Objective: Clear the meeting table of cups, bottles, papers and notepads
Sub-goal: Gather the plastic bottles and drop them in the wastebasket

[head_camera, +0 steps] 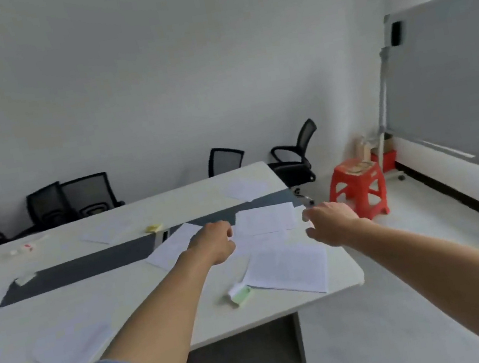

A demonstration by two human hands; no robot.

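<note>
Reaching with both hands, head view, for the white sheet (265, 219) that lies flat on the surface (100, 303).

- Left hand (214, 244): at the sheet's left edge, fingers (224, 231) curled inward. Blur hides whether they already pinch paper; I cannot tell.
- Right hand (331, 224): at the sheet's right edge, thumb and forefinger apart, nothing between them.
- The sheet lies between the two sets of fingers, its far part over the dark strip (87, 267).

Judgement: thin paper lying flat gives little to grip. It is probably best to slide it toward an edge or lift one corner with a fingertip before pinching. Collecting sheets into one pile would likely save trips.

Surroundings, relative to the fingers:
- A printed sheet (287, 268) lies just nearer than both hands. It may drag along if the target is slid.
- An angled sheet (175, 242) lies left of the left fingers, partly under that wrist.
- A green notepad (240, 294) lies nearer, beside the printed sheet.
- A yellow pad (154, 228) lies beyond and left; a far sheet (245, 188) lies beyond.
- A large sheet (70, 352) lies well to the near left.
- Small items at the far left are too blurred to name.
- A red stool (358, 187) stands on the floor right of the right fingers, clear of the reach.
</note>
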